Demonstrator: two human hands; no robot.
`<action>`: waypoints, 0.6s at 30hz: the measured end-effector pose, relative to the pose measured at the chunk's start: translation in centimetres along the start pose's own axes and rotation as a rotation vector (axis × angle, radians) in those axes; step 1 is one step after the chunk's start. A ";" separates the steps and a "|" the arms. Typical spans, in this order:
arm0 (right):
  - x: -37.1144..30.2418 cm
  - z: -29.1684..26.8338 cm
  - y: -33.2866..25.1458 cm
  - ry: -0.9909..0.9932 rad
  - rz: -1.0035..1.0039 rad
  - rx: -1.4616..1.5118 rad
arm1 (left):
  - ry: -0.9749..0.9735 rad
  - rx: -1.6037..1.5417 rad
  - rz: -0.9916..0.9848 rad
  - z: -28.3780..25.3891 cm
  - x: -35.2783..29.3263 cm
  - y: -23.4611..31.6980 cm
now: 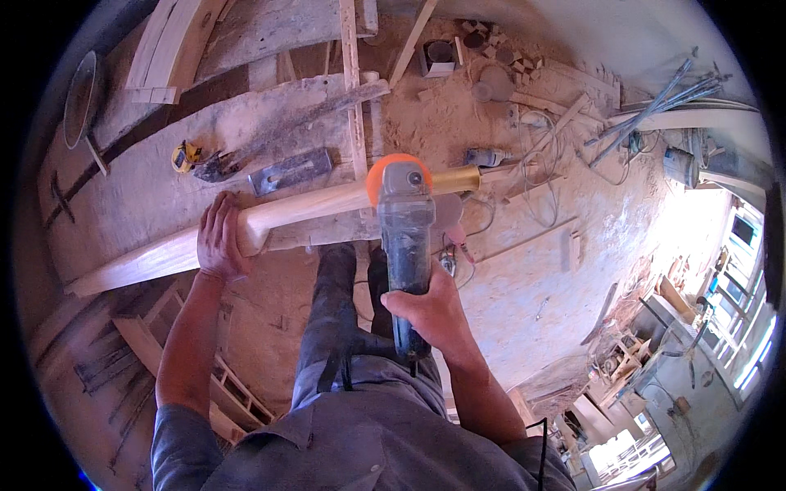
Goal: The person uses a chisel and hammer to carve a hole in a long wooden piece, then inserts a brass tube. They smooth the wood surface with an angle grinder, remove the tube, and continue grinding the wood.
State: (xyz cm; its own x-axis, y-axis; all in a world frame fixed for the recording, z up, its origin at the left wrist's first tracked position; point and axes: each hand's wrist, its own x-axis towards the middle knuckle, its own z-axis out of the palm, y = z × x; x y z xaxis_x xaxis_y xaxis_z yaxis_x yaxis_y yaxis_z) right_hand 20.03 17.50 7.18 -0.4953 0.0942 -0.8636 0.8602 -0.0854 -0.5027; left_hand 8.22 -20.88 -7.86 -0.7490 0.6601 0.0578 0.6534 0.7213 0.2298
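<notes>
My left hand (221,239) grips a long, pale shaped wooden piece (315,204), its fingers over the top just left of a raised shoulder. The piece lies along the workbench (123,209), and its slimmer right end has a brass-coloured tip (458,179) sticking out past the bench. In my right hand (438,307) is an angle grinder (406,229), held by its dark body. Its orange disc (396,159) sits over the wood near that right end. From above, I cannot tell whether the disc touches it.
On the bench lie a hand plane (291,170), a yellow tape measure (186,155) and rough battens (354,106). Another power tool (487,156), looping cables (536,184) and offcuts are on the dusty floor to the right. Metal rods (667,102) lean at the far right.
</notes>
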 end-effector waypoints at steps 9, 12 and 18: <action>-0.1 0.5 0.4 -0.012 -0.031 -0.063 | 0.022 0.018 -0.019 0.0 0.0 0.4; -0.3 0.6 0.9 0.000 -0.050 -0.154 | 0.010 0.013 -0.037 -0.5 0.3 0.9; -0.4 2.4 4.1 -0.005 -0.066 -0.176 | -0.009 -0.006 -0.014 -0.6 0.5 0.7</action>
State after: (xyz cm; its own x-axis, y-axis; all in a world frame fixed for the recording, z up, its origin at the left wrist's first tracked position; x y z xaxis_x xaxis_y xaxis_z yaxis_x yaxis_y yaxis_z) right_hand 23.45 14.77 5.38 -0.5513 0.0889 -0.8296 0.8337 0.0957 -0.5438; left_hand 8.28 -20.17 -7.09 -0.7567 0.6522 0.0454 0.6425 0.7289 0.2364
